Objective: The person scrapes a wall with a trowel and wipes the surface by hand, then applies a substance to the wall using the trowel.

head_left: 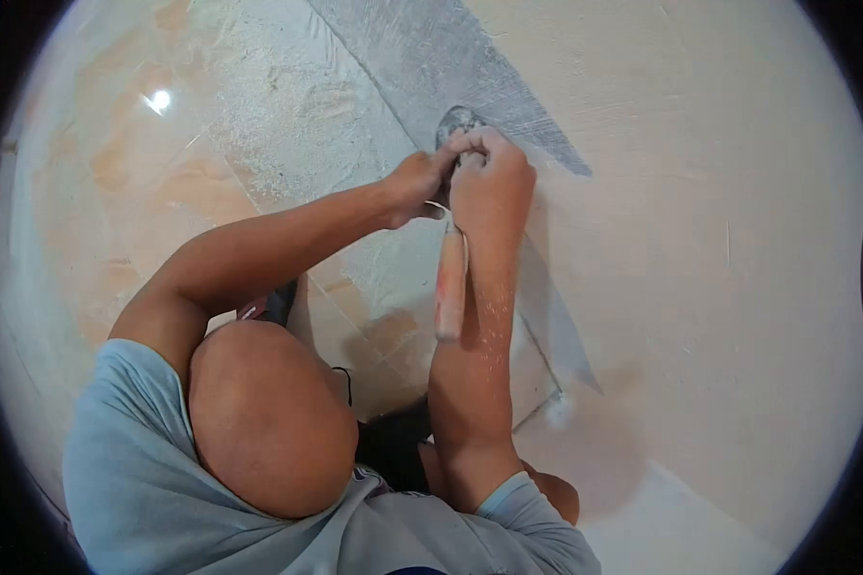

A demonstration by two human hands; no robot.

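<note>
A trowel with a worn wooden handle [451, 287] is between my hands, its handle hanging back toward me alongside my right forearm. Its grey, dusty blade [460, 119] shows just beyond my fingers. My left hand [417, 187] closes on the blade from the left, with its thumb below. My right hand [494, 171] is curled over the blade from the other side, fingers bent close to the left ones. Most of the blade and the fingertips are hidden. White dust marks my right hand and forearm.
Pale powder [292, 115] is scattered over the glossy tiled floor [153, 182] on the left. A cream plastered wall [700, 211] rises on the right, with a rough grey band [494, 72] along its foot. My bent knee [268, 412] is close below my left arm.
</note>
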